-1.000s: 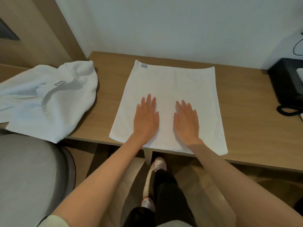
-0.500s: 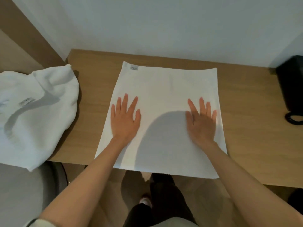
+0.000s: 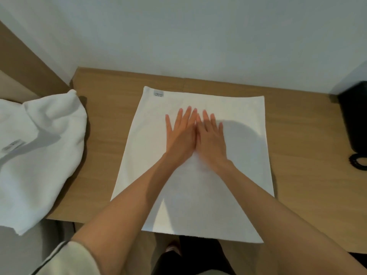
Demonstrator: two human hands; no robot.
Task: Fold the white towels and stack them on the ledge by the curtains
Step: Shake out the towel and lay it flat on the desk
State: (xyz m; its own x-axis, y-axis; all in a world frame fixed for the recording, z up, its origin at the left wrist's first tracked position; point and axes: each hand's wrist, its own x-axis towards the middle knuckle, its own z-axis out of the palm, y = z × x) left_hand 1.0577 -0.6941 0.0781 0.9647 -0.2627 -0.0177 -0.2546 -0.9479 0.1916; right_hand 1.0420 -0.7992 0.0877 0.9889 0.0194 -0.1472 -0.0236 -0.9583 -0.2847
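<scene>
A white towel (image 3: 234, 185) lies flat on the wooden desk (image 3: 103, 139), its near edge hanging just over the desk's front. A small grey label sits at its far left corner. My left hand (image 3: 180, 135) and my right hand (image 3: 211, 139) press flat on the towel's middle, side by side and touching, fingers straight and pointing away from me. A second white towel (image 3: 39, 151) lies crumpled at the left, draped over the desk's left end.
A white wall rises right behind the desk. A black device (image 3: 353, 118) with a coiled cord stands at the desk's right end. A wooden panel runs along the far left. My legs and a shoe show below the desk's front edge.
Both hands slid from the towel's left and right sides back to its middle and a little further away from me, now touching each other. The view shifted closer over the towel.
</scene>
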